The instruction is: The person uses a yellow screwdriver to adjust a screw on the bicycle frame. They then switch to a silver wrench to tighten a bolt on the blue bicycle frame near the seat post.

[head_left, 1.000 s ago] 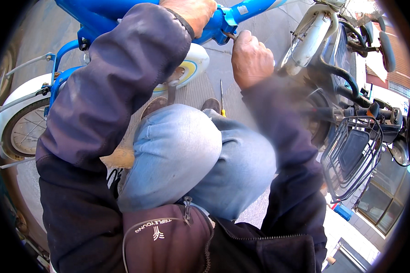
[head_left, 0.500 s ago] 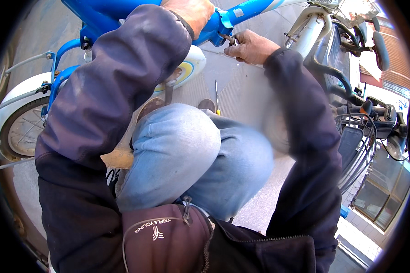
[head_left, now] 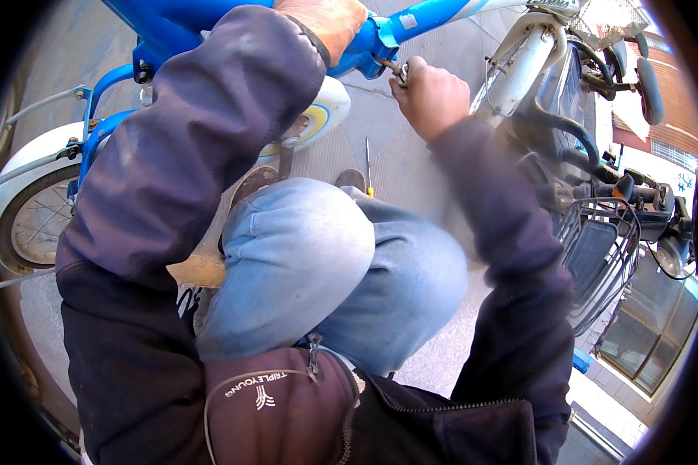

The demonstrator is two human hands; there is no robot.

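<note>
A blue bicycle frame [head_left: 423,19] crosses the top of the view. On its joint, a blue clamp [head_left: 384,35] has a small metal fitting [head_left: 399,70] sticking out from its lower side. My right hand [head_left: 434,97] is closed round the outer end of that fitting, thumb uppermost. The fitting's exact kind cannot be made out. My left hand [head_left: 329,23] rests against the blue frame beside the clamp; its fingers run out of sight at the top edge. Below the clamp sits a white chain guard [head_left: 333,108] with a yellow and blue ring and a crank arm.
A screwdriver [head_left: 369,167] with a yellow handle lies on the paving beyond my knees [head_left: 302,248]. The bicycle's spoked wheel [head_left: 43,221] and white mudguard are at left. Other parked bikes, one with a wire basket [head_left: 597,256], crowd the right side.
My right hand has turned at the wrist round the fitting, and its forearm has swung inward to the left. My left hand stays in place on the frame.
</note>
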